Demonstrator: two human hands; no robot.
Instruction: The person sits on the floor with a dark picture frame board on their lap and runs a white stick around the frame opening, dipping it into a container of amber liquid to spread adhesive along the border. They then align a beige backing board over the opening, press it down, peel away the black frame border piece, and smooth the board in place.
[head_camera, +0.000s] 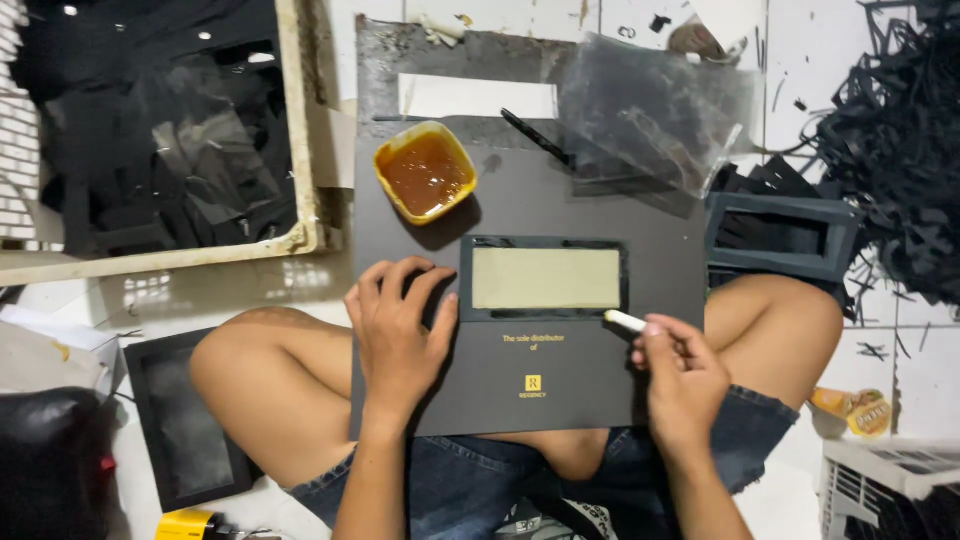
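Observation:
A dark grey board lies across my crossed legs. On it sits a black rectangular frame around a beige panel. My left hand presses flat on the board, fingers touching the frame's left end. My right hand holds a small white stick-like applicator, its tip at the frame's lower right corner. A yellow tub of brown glue stands on the board above my left hand.
A clear plastic bag and a thin black tool lie at the board's far edge. A black box frame and a heap of black scrap strips sit right; a tray of black pieces left.

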